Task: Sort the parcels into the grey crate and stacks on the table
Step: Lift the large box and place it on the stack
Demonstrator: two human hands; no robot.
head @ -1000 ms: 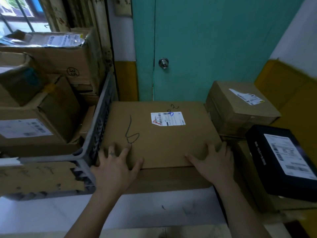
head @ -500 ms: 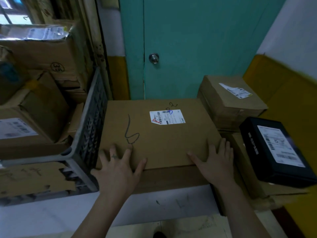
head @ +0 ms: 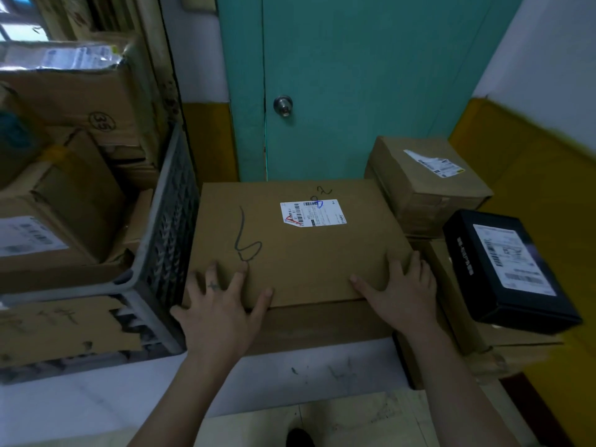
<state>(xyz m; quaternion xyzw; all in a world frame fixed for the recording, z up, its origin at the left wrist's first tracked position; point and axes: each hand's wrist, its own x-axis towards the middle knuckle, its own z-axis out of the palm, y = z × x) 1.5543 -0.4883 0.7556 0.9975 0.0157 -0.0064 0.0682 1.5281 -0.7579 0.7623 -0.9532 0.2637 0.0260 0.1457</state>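
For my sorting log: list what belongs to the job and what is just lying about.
Job: left hand and right hand, both flat on the big box; grey crate holding boxes; black box and brown box on the right; table.
Lying about: door, knob.
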